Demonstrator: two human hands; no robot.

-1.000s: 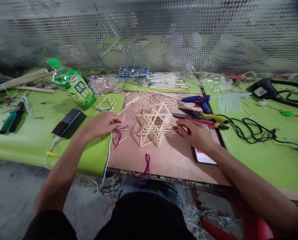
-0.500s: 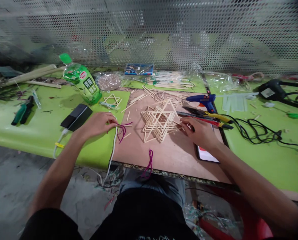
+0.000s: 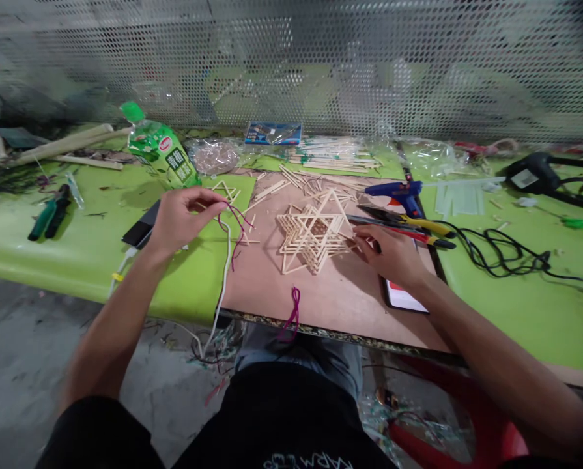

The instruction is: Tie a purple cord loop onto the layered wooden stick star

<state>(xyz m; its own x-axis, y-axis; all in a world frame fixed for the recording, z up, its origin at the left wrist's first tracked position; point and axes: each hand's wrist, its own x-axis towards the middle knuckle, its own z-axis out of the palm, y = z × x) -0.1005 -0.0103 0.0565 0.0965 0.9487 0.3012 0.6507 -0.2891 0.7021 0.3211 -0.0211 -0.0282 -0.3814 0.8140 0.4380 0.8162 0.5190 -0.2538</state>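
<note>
Left hand (image 3: 181,220) pinches purple cord (image 3: 243,225) (strands dangling), right hand (image 3: 391,255) at the stick star (image 3: 315,240).

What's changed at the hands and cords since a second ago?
Left hand has taken hold of the purple cord it was beside and moved up and away from the body; the cord, lying on the board before, now hangs from its grip. Unchanged: right hand at the right side of the stick star stack, second purple cord at the board's near edge.
</note>
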